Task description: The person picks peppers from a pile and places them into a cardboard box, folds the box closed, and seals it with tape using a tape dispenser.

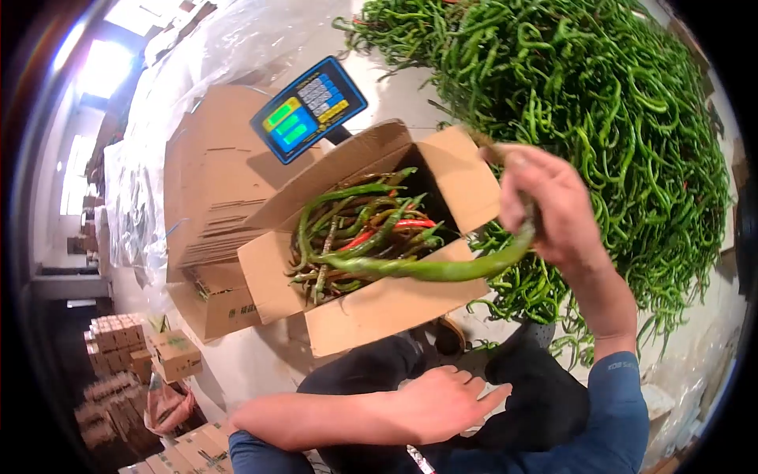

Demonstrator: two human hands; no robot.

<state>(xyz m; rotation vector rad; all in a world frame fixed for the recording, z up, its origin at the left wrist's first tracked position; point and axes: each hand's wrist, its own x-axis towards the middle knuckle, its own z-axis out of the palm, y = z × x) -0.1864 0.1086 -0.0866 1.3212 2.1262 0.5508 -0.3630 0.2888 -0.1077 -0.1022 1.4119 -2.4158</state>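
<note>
My right hand [553, 201] is closed around a long green chili pepper [450, 268], whose thin end reaches left over the open cardboard box [347, 324]. A blurred brownish piece [489, 150] sticks out at the top of the same hand; I cannot tell what it is. Inside the box lie several chili peppers [363, 225], brown, dark green and a few red. My left hand [446, 403] holds nothing and hangs over my lap, fingers stretched out and a little apart.
A big heap of green chili peppers [584, 103] covers the floor on the right. Behind the box stands a scale display [309, 109] with lit green panels. Flattened cardboard [213, 182] and clear plastic sheeting [237, 47] lie left. Small cartons [174, 355] are stacked at lower left.
</note>
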